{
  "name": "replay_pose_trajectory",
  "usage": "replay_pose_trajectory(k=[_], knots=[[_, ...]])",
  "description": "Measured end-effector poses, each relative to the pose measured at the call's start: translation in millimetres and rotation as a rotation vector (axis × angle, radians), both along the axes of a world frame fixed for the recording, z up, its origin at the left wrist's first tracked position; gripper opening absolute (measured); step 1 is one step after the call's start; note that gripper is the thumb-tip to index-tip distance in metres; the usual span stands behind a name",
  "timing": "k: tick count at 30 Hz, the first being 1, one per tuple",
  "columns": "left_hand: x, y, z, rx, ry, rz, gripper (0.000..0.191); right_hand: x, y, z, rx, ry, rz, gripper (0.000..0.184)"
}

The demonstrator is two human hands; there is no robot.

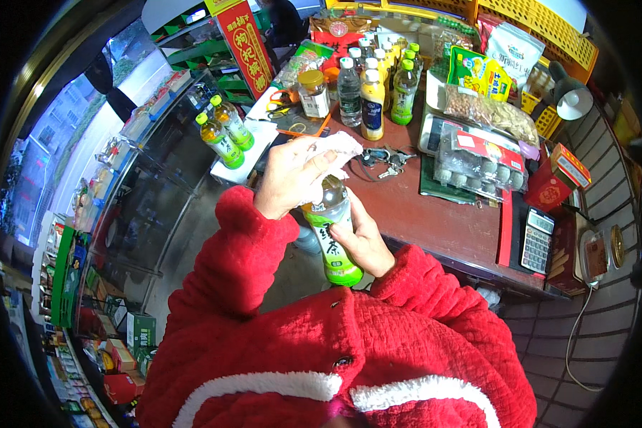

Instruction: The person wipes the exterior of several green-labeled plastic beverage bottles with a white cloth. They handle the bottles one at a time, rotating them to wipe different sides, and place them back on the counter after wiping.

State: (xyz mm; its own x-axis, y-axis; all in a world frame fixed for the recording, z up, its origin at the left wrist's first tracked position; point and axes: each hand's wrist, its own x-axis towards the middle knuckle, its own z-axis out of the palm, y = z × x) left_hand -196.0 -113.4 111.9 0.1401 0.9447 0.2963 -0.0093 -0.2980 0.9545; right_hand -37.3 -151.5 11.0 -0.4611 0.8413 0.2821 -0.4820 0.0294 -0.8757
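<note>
My right hand (365, 235) is closed around the body of a green tea bottle (331, 259), which stands nearly upright in front of my chest. A crumpled white tissue (339, 147) is in my left hand (289, 174), at the bottle's neck; the bottle's cap is hidden behind hand and tissue. Two more green tea bottles (222, 140) with green caps stand on white paper at the left. Beyond my hands, a group of drink bottles (372, 104) stands on the red-brown desk (433, 206), with a bunch of keys (388, 160) nearer to me.
Right of the keys lie a weighing scale (430, 134) and a plastic pack of eggs (479, 160). A calculator (537, 241) and a red box (551, 182) are at the desk's right end. Scissors (281, 104) lie by a gold-lidded jar (314, 95). Glass display cases (155, 182) line the left.
</note>
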Motion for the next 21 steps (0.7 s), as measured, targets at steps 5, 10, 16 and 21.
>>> replay_pose_trajectory(k=[5, 10, 16, 21], knots=[[1, 0, 1, 0.028, 0.118, 0.047, 0.017, 1, -5, 1, 0.028, 0.033, -0.004, 0.074], [-7, 9, -4, 0.69, 0.578, 0.245, 0.018, 2, -3, 0, -0.014, 0.03, 0.012, 0.073], [11, -16, 6, 1.009, 0.77, 0.27, 0.026, 4, 6, -4, -0.039, -0.104, -0.078, 0.068], [18, -30, -4, 1.014, 0.635, 0.132, 0.021, 3, 4, -3, -0.096, 0.085, -0.033, 0.065]])
